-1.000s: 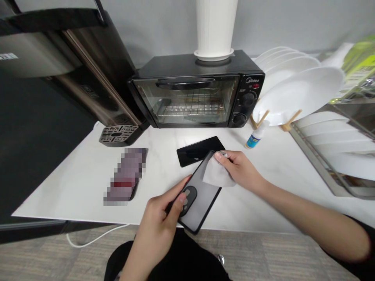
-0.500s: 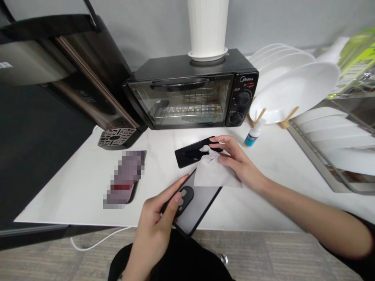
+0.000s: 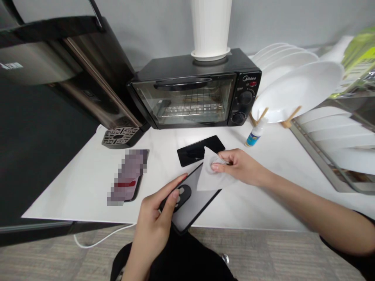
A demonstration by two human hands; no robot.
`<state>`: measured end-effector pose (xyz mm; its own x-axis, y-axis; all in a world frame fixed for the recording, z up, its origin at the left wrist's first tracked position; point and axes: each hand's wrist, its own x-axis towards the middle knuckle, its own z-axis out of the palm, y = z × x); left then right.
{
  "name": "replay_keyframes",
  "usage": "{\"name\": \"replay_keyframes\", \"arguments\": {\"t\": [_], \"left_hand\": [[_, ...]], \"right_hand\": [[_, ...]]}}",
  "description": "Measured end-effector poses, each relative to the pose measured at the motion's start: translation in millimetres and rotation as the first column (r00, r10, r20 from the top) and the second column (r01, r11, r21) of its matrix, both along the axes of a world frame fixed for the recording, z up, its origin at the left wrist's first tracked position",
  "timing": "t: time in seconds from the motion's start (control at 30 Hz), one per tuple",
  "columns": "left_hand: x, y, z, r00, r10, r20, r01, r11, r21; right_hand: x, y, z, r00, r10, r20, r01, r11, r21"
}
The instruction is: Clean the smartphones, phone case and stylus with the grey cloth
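My left hand (image 3: 156, 218) grips the near end of a dark phone case (image 3: 190, 201) with a round camera cut-out, held tilted over the front edge of the white counter (image 3: 73, 179). My right hand (image 3: 238, 167) pinches a white wipe (image 3: 212, 175) and presses it on the far end of the case. A black phone (image 3: 199, 150) lies flat on the counter just behind the wipe.
A blurred-out phone (image 3: 127, 177) lies to the left. A black toaster oven (image 3: 196, 93) with a white cylinder (image 3: 211, 29) on top stands at the back, a dark coffee machine (image 3: 88, 78) at left, a small bottle (image 3: 254, 134) and white plates (image 3: 295, 91) in racks at right.
My right hand, stretched out over the black phone half a second ago, has drawn back and closed on the wipe, pressing it on the case. The left hand holds steady.
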<state>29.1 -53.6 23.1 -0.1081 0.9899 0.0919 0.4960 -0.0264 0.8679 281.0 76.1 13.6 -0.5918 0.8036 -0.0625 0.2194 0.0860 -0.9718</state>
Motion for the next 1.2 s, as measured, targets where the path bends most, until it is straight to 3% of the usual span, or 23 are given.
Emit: {"name": "replay_keyframes", "arguments": {"t": [0.1,0.2,0.27,0.33,0.43,0.53,0.7,0.8,0.93,1.03,1.1,1.2], "left_hand": [[2,6,-2.5,0.998,0.065,0.012,-0.065,0.998,0.004],[8,12,-8.5,0.977,0.162,0.140,-0.163,0.987,-0.007],[14,14,-12.8,0.952,0.140,0.274,-0.123,0.989,-0.079],[20,14,-16.3,0.924,0.117,0.365,-0.075,0.989,-0.128],[26,12,-19.1,0.919,0.116,0.376,-0.096,0.993,-0.072],[25,11,-19.9,0.957,0.076,0.279,-0.090,0.995,0.040],[17,10,-19.9,0.996,0.087,-0.015,-0.083,0.980,0.181],[13,8,-22.2,0.992,0.056,-0.114,-0.032,0.978,0.206],[8,5,-28.1,0.984,-0.022,-0.179,0.059,0.978,0.201],[5,5,-31.3,0.952,-0.159,-0.263,0.221,0.949,0.225],[3,7,-31.4,0.889,-0.278,-0.364,0.362,0.913,0.187],[3,11,-28.8,0.778,-0.388,-0.493,0.485,0.871,0.080]], "right_hand": [[-3,-3,-4.5,0.996,-0.074,0.058,0.073,0.997,0.025],[-7,-4,-6.2,0.993,-0.056,-0.100,0.045,0.992,-0.116],[-9,-3,-6.7,0.973,-0.106,-0.206,0.079,0.988,-0.131],[-8,-1,-7.0,0.950,-0.196,-0.241,0.185,0.980,-0.068],[-3,1,-5.5,0.927,-0.315,-0.206,0.343,0.931,0.122],[-1,0,-2.2,0.911,-0.334,-0.242,0.384,0.901,0.202],[-4,-3,-0.7,0.891,-0.187,-0.413,0.243,0.966,0.088],[-2,-6,-0.3,0.859,-0.153,-0.488,0.213,0.975,0.069],[4,-8,1.1,0.843,-0.256,-0.473,0.329,0.941,0.077],[7,-6,1.6,0.808,-0.360,-0.467,0.443,0.893,0.078],[10,-4,1.2,0.883,-0.312,-0.352,0.389,0.905,0.173],[19,-6,-2.9,0.988,-0.149,0.030,0.124,0.905,0.408]]}}
